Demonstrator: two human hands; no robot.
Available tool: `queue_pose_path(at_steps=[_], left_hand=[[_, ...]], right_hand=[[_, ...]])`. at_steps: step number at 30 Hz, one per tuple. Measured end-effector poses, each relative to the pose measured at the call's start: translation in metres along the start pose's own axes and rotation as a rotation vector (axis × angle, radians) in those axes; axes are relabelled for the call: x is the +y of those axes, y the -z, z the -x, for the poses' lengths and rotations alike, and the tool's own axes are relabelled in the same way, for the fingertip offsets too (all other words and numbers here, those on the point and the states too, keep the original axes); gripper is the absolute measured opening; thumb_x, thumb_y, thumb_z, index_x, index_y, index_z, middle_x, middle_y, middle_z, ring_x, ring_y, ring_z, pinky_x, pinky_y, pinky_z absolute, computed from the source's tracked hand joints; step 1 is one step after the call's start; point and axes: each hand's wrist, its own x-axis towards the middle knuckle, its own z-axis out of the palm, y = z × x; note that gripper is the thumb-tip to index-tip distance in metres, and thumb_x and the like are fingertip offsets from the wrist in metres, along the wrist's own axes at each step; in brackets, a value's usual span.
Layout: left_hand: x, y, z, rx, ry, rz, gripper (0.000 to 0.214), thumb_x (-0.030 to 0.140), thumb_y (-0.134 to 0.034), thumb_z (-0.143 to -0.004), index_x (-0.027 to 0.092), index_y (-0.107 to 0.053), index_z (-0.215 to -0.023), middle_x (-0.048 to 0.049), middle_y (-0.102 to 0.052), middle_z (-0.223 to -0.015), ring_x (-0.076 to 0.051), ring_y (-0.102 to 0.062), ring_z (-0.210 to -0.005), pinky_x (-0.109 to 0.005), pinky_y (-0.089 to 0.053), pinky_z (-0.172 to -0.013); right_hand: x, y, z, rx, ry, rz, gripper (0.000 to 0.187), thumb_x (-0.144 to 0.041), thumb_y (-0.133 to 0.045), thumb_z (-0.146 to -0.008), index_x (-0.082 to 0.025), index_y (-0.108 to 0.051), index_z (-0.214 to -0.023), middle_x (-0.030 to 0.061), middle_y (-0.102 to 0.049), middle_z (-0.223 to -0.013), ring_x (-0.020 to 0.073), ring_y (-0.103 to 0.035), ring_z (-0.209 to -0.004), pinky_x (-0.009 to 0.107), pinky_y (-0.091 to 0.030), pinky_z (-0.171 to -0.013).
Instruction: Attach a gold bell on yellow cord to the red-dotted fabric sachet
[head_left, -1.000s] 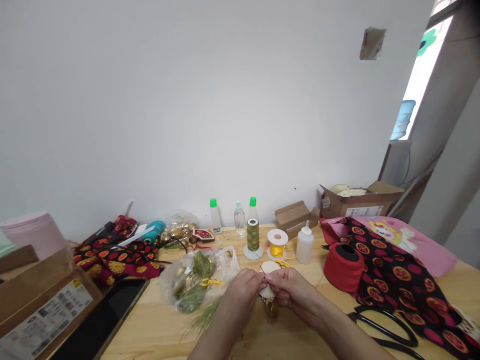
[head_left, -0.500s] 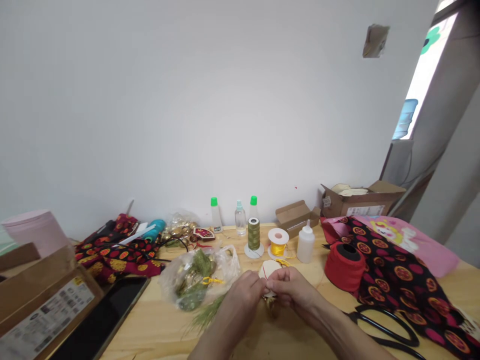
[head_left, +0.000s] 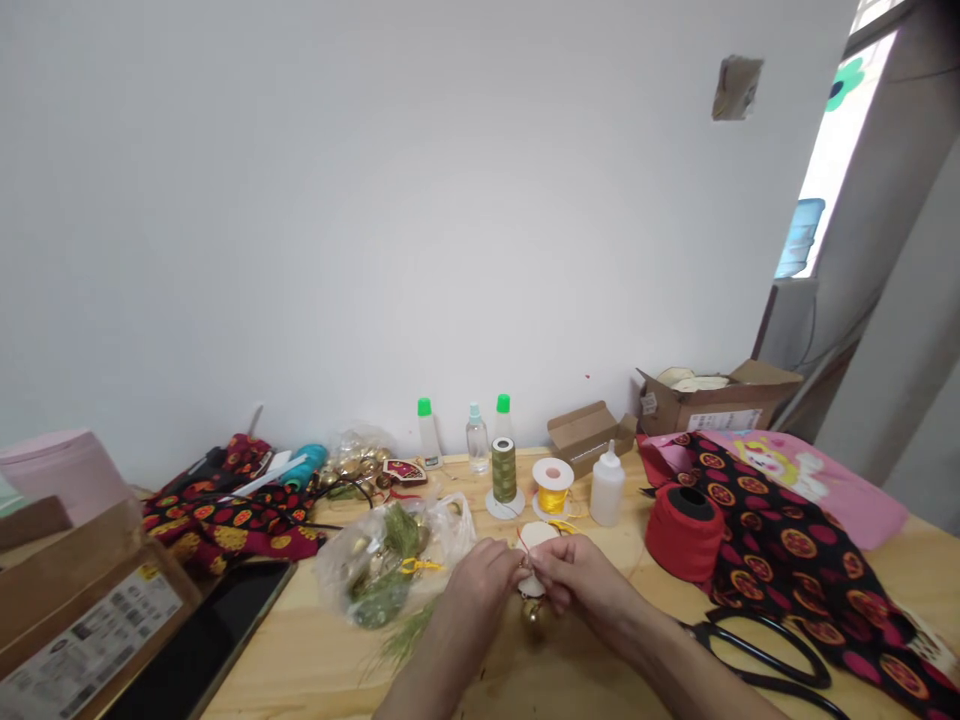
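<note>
My left hand (head_left: 487, 580) and my right hand (head_left: 577, 580) meet over the table with fingertips pinched close together. Between them is a cream flat piece (head_left: 538, 534) with a rounded top, crossed by a thin red cord (head_left: 523, 540). A gold bell (head_left: 532, 610) hangs below its lower edge. Both hands are closed at the cord and the piece's lower part; the fingers hide the exact grip. Just behind it, yellow cord (head_left: 562, 525) trails from a white spool (head_left: 553, 475). Green tassel strands (head_left: 405, 635) lie beside my left forearm.
A clear bag (head_left: 360, 570) with tassels and bells lies left. Behind stand a green thread cone (head_left: 504, 472) and a white squeeze bottle (head_left: 607, 488). To the right are a red ribbon roll (head_left: 684, 535), black-handled scissors (head_left: 769, 645) and patterned cloth (head_left: 795, 560). A phone (head_left: 210, 635) lies left.
The view has shifted slightly. My hands stay together at the cream piece, and the bell below it now shows more clearly.
</note>
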Motion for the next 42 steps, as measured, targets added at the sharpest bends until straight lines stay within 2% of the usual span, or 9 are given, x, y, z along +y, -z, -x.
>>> queue_pose_path(at_steps=[3, 8, 14, 16, 23, 27, 32, 37, 42], left_hand=[[0.0, 0.001, 0.001, -0.026, 0.015, 0.02, 0.026, 0.022, -0.034, -0.085, 0.016, -0.055, -0.071, -0.0021, -0.055, -0.062, -0.013, -0.049, -0.06, -0.023, -0.04, -0.056], [-0.004, -0.008, 0.003, -0.054, -0.005, -0.05, 0.026, 0.021, -0.036, -0.084, 0.016, -0.053, -0.066, -0.0023, -0.054, -0.06, -0.015, -0.049, -0.058, -0.025, -0.039, -0.054], [-0.002, -0.016, 0.01, -0.045, -0.007, -0.056, 0.02, 0.014, -0.036, -0.083, 0.016, -0.052, -0.072, -0.0029, -0.054, -0.066, -0.016, -0.049, -0.063, -0.026, -0.038, -0.055], [0.0, -0.013, 0.009, -0.051, 0.016, -0.047, 0.019, 0.014, -0.038, -0.082, 0.017, -0.052, -0.071, -0.0028, -0.055, -0.068, -0.016, -0.049, -0.063, -0.027, -0.039, -0.056], [0.012, 0.009, -0.005, -0.091, 0.275, 0.161, 0.02, 0.023, -0.04, -0.083, 0.018, -0.059, -0.077, -0.0022, -0.062, -0.07, -0.015, -0.054, -0.066, -0.024, -0.041, -0.061], [0.014, 0.015, -0.004, -0.119, 0.275, 0.223, 0.023, 0.021, -0.039, -0.083, 0.018, -0.059, -0.072, -0.0013, -0.062, -0.067, -0.014, -0.054, -0.064, -0.022, -0.04, -0.06], [0.013, 0.012, -0.003, -0.151, 0.237, 0.209, 0.024, 0.019, -0.039, -0.083, 0.016, -0.059, -0.07, -0.0024, -0.061, -0.066, -0.014, -0.052, -0.062, -0.022, -0.039, -0.059], [0.012, 0.002, -0.001, -0.202, 0.198, 0.166, 0.026, 0.017, -0.038, -0.083, 0.017, -0.061, -0.072, -0.0032, -0.062, -0.066, -0.014, -0.053, -0.061, -0.024, -0.039, -0.059], [0.014, -0.002, -0.002, -0.245, 0.203, 0.104, 0.019, 0.012, -0.042, -0.079, 0.016, -0.061, -0.074, -0.0047, -0.062, -0.07, -0.016, -0.054, -0.066, -0.026, -0.038, -0.061]], right_hand=[[-0.002, 0.001, 0.001, -0.021, -0.014, -0.006, 0.04, -0.048, -0.063, -0.062, -0.011, -0.055, -0.052, -0.0068, -0.038, -0.038, 0.0026, -0.026, -0.035, 0.017, -0.021, -0.037], [-0.005, 0.0, 0.001, 0.04, -0.041, 0.095, 0.035, -0.044, -0.067, -0.058, -0.01, -0.06, -0.057, -0.0072, -0.039, -0.037, 0.0026, -0.026, -0.034, 0.018, -0.017, -0.036], [-0.001, -0.006, 0.0, 0.115, 0.009, 0.1, 0.036, -0.044, -0.07, -0.052, -0.012, -0.054, -0.056, 0.0011, -0.059, -0.054, 0.0053, -0.039, -0.04, 0.018, -0.024, -0.039], [0.0, -0.007, 0.0, 0.133, 0.034, 0.102, 0.037, -0.046, -0.069, -0.051, -0.013, -0.054, -0.056, 0.0006, -0.059, -0.054, 0.0067, -0.042, -0.042, 0.019, -0.027, -0.041], [-0.001, -0.005, -0.003, 0.153, 0.061, 0.067, 0.035, -0.045, -0.068, -0.055, -0.012, -0.056, -0.06, -0.0065, -0.045, -0.041, 0.0035, -0.032, -0.033, 0.018, -0.024, -0.035], [0.0, -0.003, -0.002, 0.113, 0.029, -0.025, 0.03, -0.038, -0.07, -0.056, -0.011, -0.058, -0.061, -0.005, -0.049, -0.044, 0.0023, -0.031, -0.035, 0.017, -0.023, -0.036], [-0.001, -0.003, 0.0, 0.088, -0.028, -0.052, 0.028, -0.036, -0.071, -0.055, -0.01, -0.06, -0.058, -0.0031, -0.051, -0.044, 0.0019, -0.029, -0.034, 0.017, -0.019, -0.036], [-0.004, -0.005, 0.001, 0.126, -0.058, -0.087, 0.024, -0.03, -0.071, -0.051, -0.01, -0.06, -0.052, -0.0019, -0.052, -0.042, 0.0013, -0.026, -0.033, 0.018, -0.015, -0.034], [-0.004, -0.006, 0.001, 0.185, -0.081, -0.117, 0.019, -0.024, -0.07, -0.049, -0.01, -0.058, -0.048, -0.0048, -0.045, -0.036, 0.0007, -0.022, -0.031, 0.018, -0.013, -0.033]])
